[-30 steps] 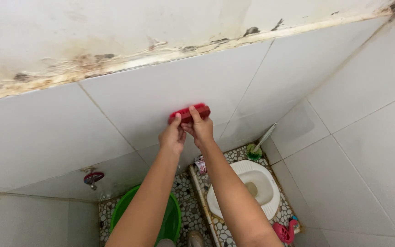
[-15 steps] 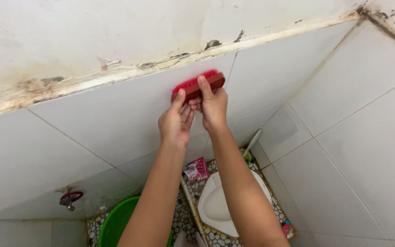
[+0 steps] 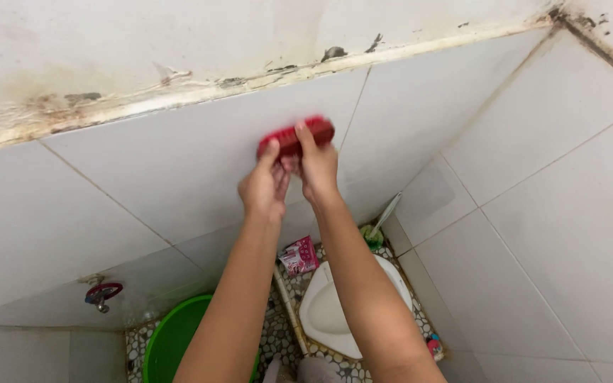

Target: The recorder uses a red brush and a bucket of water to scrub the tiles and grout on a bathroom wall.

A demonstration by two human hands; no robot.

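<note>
A red scrub brush (image 3: 298, 135) is pressed against the white tiled wall (image 3: 143, 177), high up, just below the stained joint under the painted upper wall. Both my hands hold it. My left hand (image 3: 262, 186) grips the brush's left end with fingers curled under it. My right hand (image 3: 315, 164) grips the right part, thumb laid up across the brush's back. Both arms reach up from the bottom of the view.
Far below lie a white squat toilet (image 3: 331, 312) on a pebble floor, a green basin (image 3: 172, 344), a pink packet (image 3: 298, 257), a green toilet brush (image 3: 377, 228) in the corner and a red tap handle (image 3: 102, 292). A second tiled wall (image 3: 548, 213) closes the right.
The brush went up the tile toward the stained joint, then came slightly down and left. Both hands kept their hold.
</note>
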